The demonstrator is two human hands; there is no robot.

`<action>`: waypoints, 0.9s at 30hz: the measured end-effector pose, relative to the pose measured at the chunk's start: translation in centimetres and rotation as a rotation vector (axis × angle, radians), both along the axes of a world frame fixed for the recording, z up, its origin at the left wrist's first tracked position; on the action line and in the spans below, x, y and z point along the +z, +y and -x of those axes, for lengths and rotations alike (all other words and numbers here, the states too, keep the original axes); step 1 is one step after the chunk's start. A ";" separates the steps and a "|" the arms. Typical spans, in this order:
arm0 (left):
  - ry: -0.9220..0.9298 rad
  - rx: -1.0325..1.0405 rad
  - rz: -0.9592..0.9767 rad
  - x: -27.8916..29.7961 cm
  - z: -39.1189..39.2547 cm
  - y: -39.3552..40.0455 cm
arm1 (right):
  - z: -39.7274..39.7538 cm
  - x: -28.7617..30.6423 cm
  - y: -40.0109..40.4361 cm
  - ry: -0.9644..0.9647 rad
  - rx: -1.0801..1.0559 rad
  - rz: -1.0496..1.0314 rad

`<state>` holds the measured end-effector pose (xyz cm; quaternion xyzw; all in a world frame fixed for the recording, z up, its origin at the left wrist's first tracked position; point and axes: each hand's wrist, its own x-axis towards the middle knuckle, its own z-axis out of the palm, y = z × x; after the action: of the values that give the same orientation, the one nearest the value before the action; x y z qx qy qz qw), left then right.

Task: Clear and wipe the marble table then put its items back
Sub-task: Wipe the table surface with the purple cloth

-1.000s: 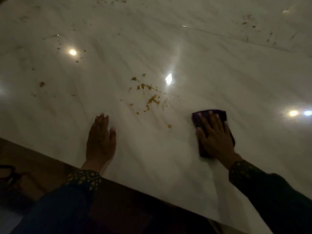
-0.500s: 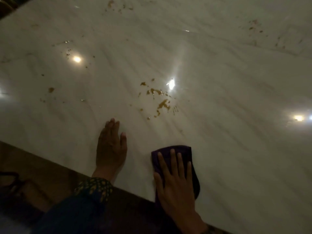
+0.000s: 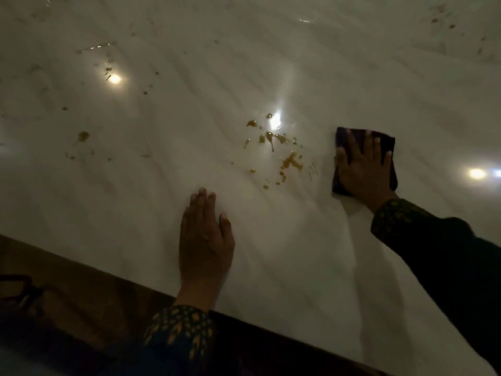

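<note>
Marble desk [image 3: 311, 253] fills nearly the whole head view; white polished top with faint grey veining, its dark near edge running diagonally across the bottom of the frame.

Nearest: left sleeve [image 3: 179, 332], dark fabric with a yellow pattern at the cuff, crossing the desk edge. Left hand [image 3: 204, 240] lies palm-down flat on the marble just past that edge, fingers [image 3: 202, 202] straight and close together, holding nothing.

Right sleeve [image 3: 447, 256] comes in from the lower right, dark, patterned cuff. Right hand [image 3: 362, 169] sits farther out and to the right, palm-down on a dark purple cloth [image 3: 340, 185], fingers spread and straight, pressing it onto the surface, not curled round it. Cloth looks folded to a rough rectangle and lies flat on the marble.

Between the two hands and slightly beyond the left one: brown sticky spill [image 3: 290, 161], a cluster of blobs and drips, just left of the cloth and not touching it.

Farther left: smaller brown spots [image 3: 83, 135] scattered on the marble. Far right corner: more faint specks [image 3: 444, 20].

Bright ceiling-light reflections [image 3: 275, 121] dot the surface.

Lower left, off the desk: a dark object [image 3: 19, 291], too dim to identify.
</note>
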<state>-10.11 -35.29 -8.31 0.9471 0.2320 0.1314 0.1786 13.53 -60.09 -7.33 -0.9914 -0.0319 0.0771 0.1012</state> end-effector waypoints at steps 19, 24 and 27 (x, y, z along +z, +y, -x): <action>0.016 -0.256 -0.110 0.3 -2.3 13.6 | 4.6 0.7 7.1 -0.026 -0.079 0.050; 0.062 -0.241 -0.079 0.0 -1.8 13.6 | 9.4 -0.1 16.2 -0.075 0.198 0.019; 0.075 -0.227 -0.044 0.3 -1.7 13.5 | 16.5 0.2 16.9 -0.042 0.463 -0.010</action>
<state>-8.39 -21.79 -7.98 0.9752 0.1267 0.0799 0.1626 -2.98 -43.18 -7.17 -0.9584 -0.2611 0.0773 0.0852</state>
